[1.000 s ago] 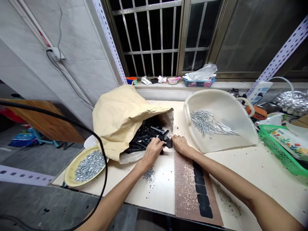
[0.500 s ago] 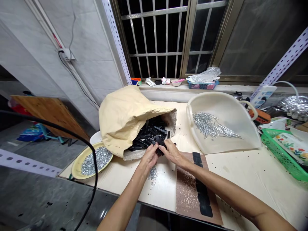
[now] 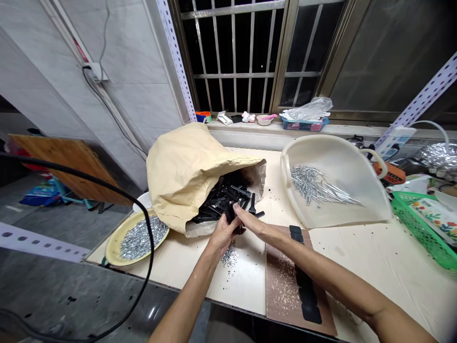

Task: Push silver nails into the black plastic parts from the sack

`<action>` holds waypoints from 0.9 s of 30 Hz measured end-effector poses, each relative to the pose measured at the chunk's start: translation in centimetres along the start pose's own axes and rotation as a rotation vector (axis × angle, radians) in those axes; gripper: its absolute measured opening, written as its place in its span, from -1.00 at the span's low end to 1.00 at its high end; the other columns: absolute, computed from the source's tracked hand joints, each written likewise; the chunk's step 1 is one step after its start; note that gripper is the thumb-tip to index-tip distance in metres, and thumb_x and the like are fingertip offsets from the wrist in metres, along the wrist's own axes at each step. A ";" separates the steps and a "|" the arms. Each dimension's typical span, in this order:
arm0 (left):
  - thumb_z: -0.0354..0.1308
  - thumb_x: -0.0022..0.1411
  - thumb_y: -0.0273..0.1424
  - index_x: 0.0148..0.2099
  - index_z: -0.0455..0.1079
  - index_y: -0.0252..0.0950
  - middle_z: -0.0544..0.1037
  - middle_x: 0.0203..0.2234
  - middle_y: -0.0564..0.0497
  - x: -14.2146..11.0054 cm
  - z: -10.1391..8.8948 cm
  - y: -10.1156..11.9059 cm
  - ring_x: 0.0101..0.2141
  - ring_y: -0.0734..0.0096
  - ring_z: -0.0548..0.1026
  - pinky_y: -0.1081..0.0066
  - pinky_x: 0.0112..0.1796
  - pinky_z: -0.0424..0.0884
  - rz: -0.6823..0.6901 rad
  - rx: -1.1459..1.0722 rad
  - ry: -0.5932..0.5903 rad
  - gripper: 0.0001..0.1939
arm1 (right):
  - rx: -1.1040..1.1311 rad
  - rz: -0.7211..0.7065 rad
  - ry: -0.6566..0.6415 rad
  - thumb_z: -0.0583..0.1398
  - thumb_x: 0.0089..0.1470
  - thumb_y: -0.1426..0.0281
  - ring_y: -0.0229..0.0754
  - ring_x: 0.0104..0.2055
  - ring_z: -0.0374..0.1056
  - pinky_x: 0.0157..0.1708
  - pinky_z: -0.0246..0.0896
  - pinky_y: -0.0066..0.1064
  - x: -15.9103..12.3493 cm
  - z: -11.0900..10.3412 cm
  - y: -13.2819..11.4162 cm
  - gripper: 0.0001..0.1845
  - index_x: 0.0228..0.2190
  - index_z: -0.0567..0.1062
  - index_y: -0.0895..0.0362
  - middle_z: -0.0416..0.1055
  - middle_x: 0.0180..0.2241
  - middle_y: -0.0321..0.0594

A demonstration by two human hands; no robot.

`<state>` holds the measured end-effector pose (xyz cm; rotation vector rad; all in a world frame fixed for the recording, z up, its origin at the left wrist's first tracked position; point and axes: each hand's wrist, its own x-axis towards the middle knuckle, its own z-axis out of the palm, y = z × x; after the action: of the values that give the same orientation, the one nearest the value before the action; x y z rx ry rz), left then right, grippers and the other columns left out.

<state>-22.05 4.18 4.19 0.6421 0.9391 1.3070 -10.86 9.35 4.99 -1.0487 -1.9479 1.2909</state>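
Black plastic pieces [image 3: 230,212] are bunched between my hands at the mouth of a cream sack [image 3: 182,171]. My left hand [image 3: 222,236] is closed around them from below. From the right, my right hand [image 3: 250,223] presses on the same bunch, its fingers closed together and partly hidden. More long black pieces [image 3: 238,190] spill out of the sack just behind. Small metal nuts [image 3: 230,257] lie loose on the table below my hands. A brown board [image 3: 282,286] with a row of black rounded pads [image 3: 311,313] lies under my right forearm.
A yellow bowl [image 3: 113,245] of small metal parts sits left, near the table edge. On the right stand a whitish scoop-shaped tub [image 3: 342,166] with long metal pins [image 3: 314,186] and a green basket [image 3: 417,228]. A black cable [image 3: 152,247] loops across the left foreground.
My hands have shifted slightly with the black pieces between them, the right fingers now straighter and nearer the left hand. The view has moved a little.
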 end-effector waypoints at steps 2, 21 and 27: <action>0.37 -0.10 -0.45 -0.17 0.40 -0.37 0.54 -0.34 -0.07 0.3 -0.4 0.4 -0.39 0.40 0.49 0.51 -0.44 0.40 -0.002 -0.013 0.045 -0.60 | -0.241 -0.021 -0.004 -0.17 0.25 0.18 -0.14 -0.10 0.29 -0.13 0.25 -0.26 0.3 -2.4 0.8 -0.50 -0.05 0.42 0.12 0.32 -0.02 -0.10; 0.39 -0.13 -0.39 -0.10 0.41 -0.33 0.50 -0.51 0.03 -0.8 -2.4 1.7 -0.46 0.43 0.46 0.36 -0.37 0.43 -0.082 0.005 0.026 -0.53 | -1.327 -0.385 0.030 -0.04 0.22 0.40 -0.08 -0.15 0.16 -0.17 -0.07 -0.26 2.1 -8.5 3.8 -0.76 -0.21 0.39 0.18 0.36 -0.16 -0.04; 0.41 -0.18 -0.39 -0.11 0.44 -0.32 0.46 -0.52 0.04 -0.6 -2.2 1.0 -0.48 0.48 0.43 0.37 -0.40 0.43 -0.083 -0.034 0.070 -0.50 | -1.234 -0.252 -0.132 0.12 0.07 0.38 -0.11 -0.27 0.28 -0.29 0.02 -0.37 -0.3 -5.2 4.7 -0.90 -0.34 0.39 0.14 0.44 -0.39 -0.12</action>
<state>-24.45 3.52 4.11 0.5288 0.9888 1.2756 -5.15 12.66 2.55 -1.1370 -2.8906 -0.1251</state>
